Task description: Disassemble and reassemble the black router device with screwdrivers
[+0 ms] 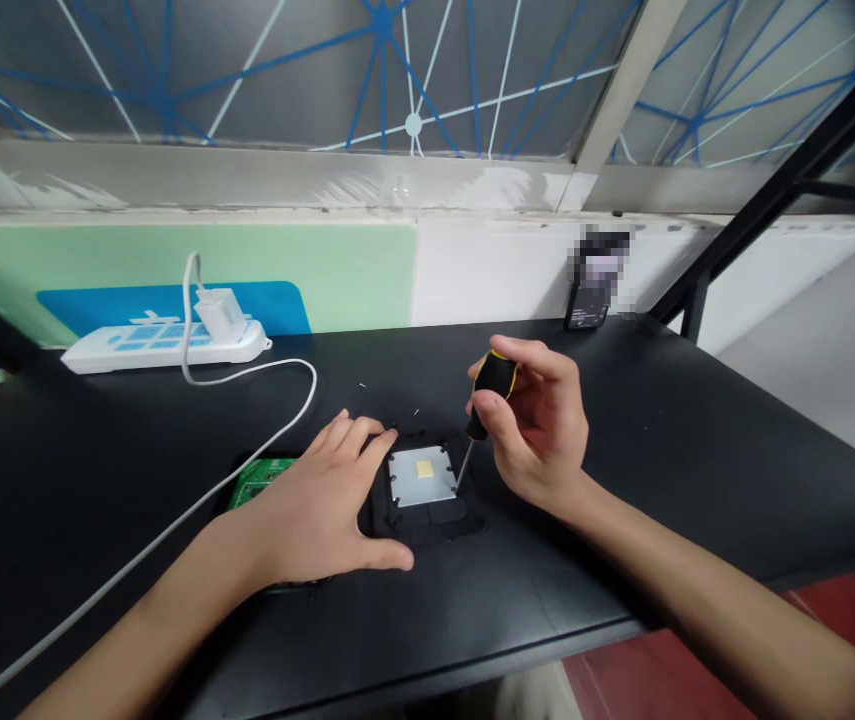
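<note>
On the black tabletop [659, 450], the left hand [307, 510] should hold the black case [446, 513] flat. The right hand [547, 425] would do best to stand the leaning screwdriver [496, 375] up straight, and press softly as it turns.

The case sits between the hands, nearer the tabletop's front edge than its back edge. The left hand is spread open, palm down, over the green circuit board [262, 478], fingers at the case's left side. The right fingers are curled around the screwdriver, its tip at the silver plate's [407, 482] front right corner.

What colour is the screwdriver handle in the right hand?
The screwdriver handle in the right hand is black with yellow trim, seen in the head view.
</note>
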`<state>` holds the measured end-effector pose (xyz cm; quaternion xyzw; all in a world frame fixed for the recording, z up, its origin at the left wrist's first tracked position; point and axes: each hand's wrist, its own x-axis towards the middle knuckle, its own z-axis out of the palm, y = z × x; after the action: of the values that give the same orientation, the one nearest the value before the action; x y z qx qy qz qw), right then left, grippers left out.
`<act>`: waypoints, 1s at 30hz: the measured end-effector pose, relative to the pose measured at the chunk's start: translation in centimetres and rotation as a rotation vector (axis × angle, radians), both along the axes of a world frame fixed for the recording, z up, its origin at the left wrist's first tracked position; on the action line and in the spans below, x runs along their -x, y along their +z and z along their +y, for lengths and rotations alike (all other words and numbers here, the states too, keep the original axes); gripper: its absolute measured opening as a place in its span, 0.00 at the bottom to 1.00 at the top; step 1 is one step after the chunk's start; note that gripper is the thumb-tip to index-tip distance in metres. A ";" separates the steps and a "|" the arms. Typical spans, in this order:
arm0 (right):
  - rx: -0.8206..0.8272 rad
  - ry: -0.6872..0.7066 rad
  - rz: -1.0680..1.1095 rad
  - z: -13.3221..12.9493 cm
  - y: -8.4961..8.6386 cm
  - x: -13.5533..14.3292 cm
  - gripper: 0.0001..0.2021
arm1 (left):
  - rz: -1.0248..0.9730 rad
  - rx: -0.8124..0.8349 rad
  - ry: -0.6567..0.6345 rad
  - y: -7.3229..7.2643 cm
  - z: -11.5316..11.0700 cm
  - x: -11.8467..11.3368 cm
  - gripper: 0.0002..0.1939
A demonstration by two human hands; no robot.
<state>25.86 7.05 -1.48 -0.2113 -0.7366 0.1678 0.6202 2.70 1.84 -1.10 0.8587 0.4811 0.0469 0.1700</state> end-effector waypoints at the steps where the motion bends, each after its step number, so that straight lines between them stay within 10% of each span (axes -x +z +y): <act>1: -0.001 0.001 -0.001 0.0 0.0 0.0 0.25 | -0.002 -0.002 0.000 0.0 0.0 0.0 0.56; 30: -0.057 0.012 0.019 0.0 0.1 0.0 0.24 | 0.053 0.026 -0.014 0.5 0.0 -0.3 0.57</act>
<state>25.87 7.08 -1.41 -0.1877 -0.7362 0.1524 0.6320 2.98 1.86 -0.57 0.8606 0.4803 0.0164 0.1687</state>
